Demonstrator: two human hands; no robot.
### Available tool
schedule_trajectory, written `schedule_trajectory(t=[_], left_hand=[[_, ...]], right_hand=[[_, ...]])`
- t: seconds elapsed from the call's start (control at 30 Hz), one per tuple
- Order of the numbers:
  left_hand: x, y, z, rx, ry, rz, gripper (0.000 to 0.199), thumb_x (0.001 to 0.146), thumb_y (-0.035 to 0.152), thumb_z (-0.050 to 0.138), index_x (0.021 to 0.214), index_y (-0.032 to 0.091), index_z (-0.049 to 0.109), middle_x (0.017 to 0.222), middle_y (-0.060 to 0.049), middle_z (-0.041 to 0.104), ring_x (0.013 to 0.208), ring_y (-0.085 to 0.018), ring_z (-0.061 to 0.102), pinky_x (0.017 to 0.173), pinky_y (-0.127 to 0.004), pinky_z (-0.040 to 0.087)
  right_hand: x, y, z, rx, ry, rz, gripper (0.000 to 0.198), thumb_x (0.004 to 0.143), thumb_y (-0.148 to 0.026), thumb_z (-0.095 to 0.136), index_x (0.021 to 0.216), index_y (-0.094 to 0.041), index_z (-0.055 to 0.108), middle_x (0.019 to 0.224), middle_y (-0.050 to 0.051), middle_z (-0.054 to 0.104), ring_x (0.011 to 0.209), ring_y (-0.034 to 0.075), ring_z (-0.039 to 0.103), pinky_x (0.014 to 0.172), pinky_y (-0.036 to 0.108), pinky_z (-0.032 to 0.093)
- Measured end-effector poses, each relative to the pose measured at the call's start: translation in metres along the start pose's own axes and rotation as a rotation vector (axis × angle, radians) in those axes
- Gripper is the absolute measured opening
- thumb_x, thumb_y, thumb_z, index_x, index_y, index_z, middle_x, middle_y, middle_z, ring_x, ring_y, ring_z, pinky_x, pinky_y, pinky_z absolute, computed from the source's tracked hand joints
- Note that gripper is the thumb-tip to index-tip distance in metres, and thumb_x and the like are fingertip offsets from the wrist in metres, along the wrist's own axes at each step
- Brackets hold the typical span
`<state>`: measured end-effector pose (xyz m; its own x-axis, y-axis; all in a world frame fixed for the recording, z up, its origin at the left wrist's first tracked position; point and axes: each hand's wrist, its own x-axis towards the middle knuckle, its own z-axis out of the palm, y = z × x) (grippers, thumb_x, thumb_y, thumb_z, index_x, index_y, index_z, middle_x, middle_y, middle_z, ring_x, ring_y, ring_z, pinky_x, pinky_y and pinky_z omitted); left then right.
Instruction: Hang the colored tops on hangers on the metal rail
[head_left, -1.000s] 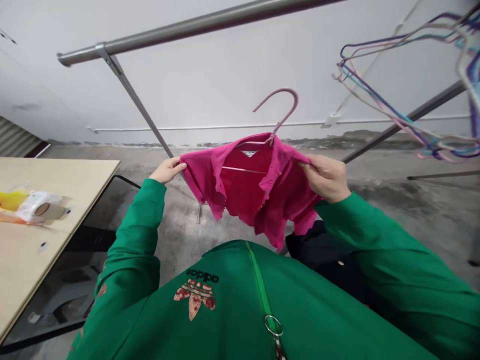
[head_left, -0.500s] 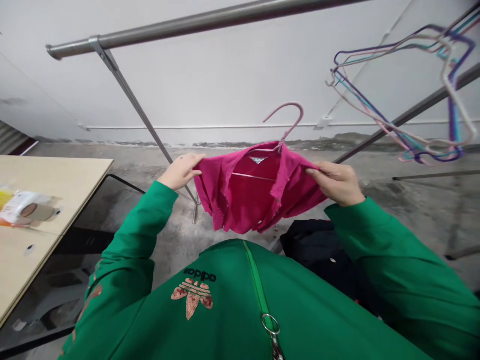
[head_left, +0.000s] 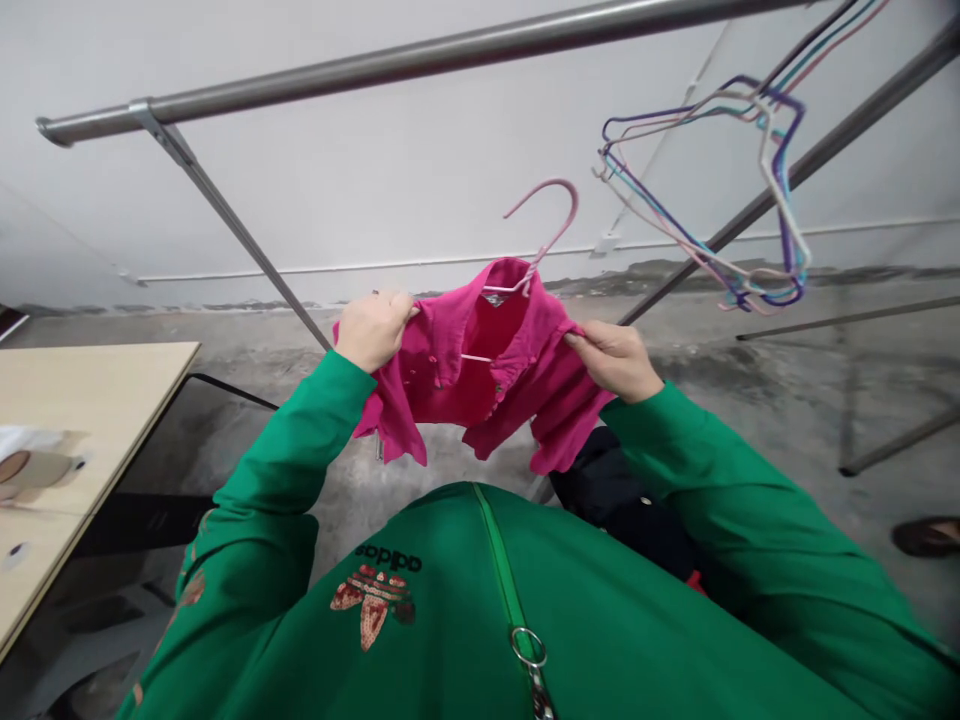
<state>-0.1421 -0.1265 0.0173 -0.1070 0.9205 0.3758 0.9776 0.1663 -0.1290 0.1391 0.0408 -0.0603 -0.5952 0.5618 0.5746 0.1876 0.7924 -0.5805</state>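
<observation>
A bright pink collared shirt (head_left: 420, 375) hangs in front of my chest on a pale pink clothes hanger (head_left: 568, 205). The hanger's hook sticks up out of the collar, touching no rail. My left hand (head_left: 377, 328) is closed around the cloth at the shirt's left shoulder. At the opposite shoulder, my right hand (head_left: 616, 358) pinches the fabric between thumb and fingers. The front of the shirt hangs open, and part of the hanger's lower bar shows inside. Most of the hanger is hidden by cloth.
A metal clothes rail (head_left: 360, 75) crosses above the shirt. Several coloured wire hangers (head_left: 787, 210) hang at the right. A light wooden table (head_left: 105, 390) with a roll of tape (head_left: 34, 468) stands on the left. Dark clothing (head_left: 637, 490) lies below my right arm.
My left hand has shifted its hold on the shoulder, with the fingers now curled over the cloth. The shirt's front edges have moved and hang differently. The view has turned slightly right.
</observation>
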Motion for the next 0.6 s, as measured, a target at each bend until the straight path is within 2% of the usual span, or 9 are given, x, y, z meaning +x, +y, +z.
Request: schedule_trajectory(t=[0.13,0.33,0.53,0.6], left_hand=[[-0.005,-0.017,0.002,-0.003,0.019,0.041,0.038,0.095,0.04,0.031,0.093,0.017,0.061,0.083,-0.012,0.065,0.076,-0.023,0.059,0.064,-0.033,0.036],[-0.021,-0.057,0.01,0.066,0.206,0.032,0.055,0.097,0.046,0.016,0.093,0.016,0.063,0.08,-0.01,0.066,0.075,-0.022,0.06,0.065,-0.032,0.038],[-0.03,-0.058,0.014,-0.032,0.275,0.064,0.055,0.097,0.047,0.017,0.094,0.016,0.063,0.082,-0.011,0.067,0.078,-0.021,0.062,0.069,-0.032,0.043],[-0.031,-0.057,0.013,-0.059,0.285,0.089,0.054,0.097,0.047,0.019,0.095,0.016,0.062,0.084,-0.011,0.067,0.079,-0.021,0.062,0.071,-0.032,0.044]], right_hand=[[0.003,0.003,-0.005,-0.068,0.009,-0.116,0.026,0.089,-0.04,0.046,0.079,-0.024,0.064,0.061,0.002,0.059,0.055,0.017,0.056,0.055,0.03,0.044],[-0.004,0.014,-0.016,-0.266,-0.032,-0.239,0.029,0.093,-0.036,0.039,0.085,-0.021,0.063,0.071,0.006,0.065,0.066,0.018,0.061,0.06,0.028,0.046],[0.002,-0.012,-0.024,-0.386,-0.205,-0.305,0.031,0.095,-0.04,0.036,0.093,-0.019,0.059,0.078,0.007,0.067,0.068,0.018,0.062,0.06,0.027,0.043],[0.003,-0.022,-0.025,-0.355,-0.265,-0.298,0.03,0.096,-0.038,0.034,0.092,-0.02,0.058,0.07,0.005,0.064,0.06,0.016,0.059,0.056,0.026,0.041]])
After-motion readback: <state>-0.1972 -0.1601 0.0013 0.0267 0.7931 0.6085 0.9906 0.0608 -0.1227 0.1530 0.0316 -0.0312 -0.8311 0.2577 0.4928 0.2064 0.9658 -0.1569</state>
